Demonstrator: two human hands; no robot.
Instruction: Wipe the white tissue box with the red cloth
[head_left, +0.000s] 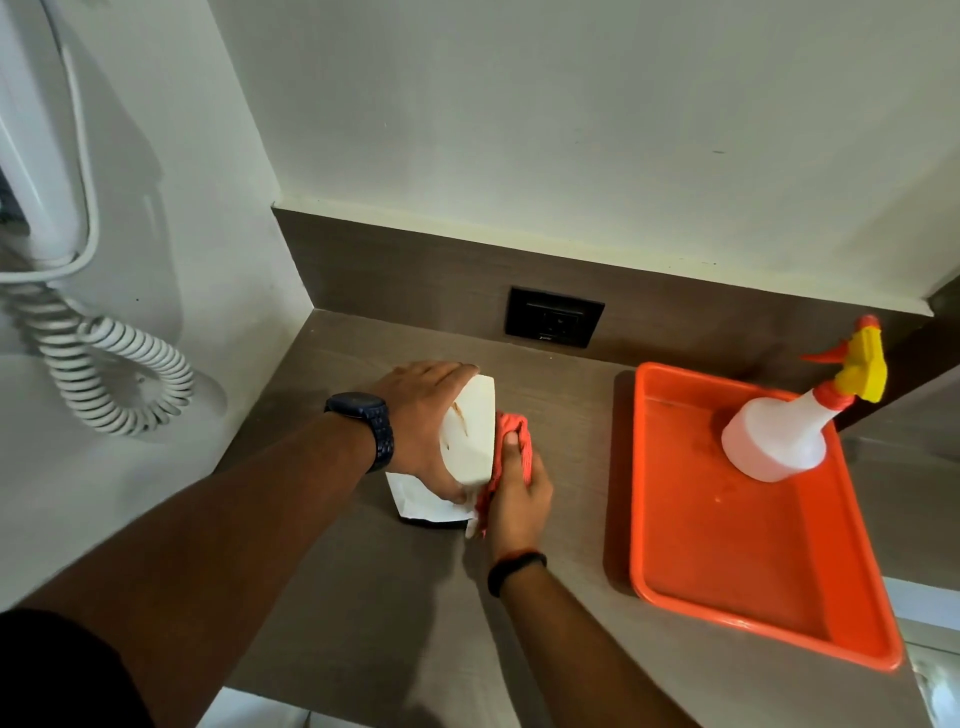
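White tissue box (470, 434) tilted on the counter, bunched red cloth (514, 441) against its right side.

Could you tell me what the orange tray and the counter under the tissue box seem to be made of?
The orange tray looks like moulded plastic: uniform colour, rounded raised rim, a soft sheen. The counter looks like grey-brown wood-grain laminate with a matte finish and fine straight streaks, though real wood veneer cannot be ruled out.
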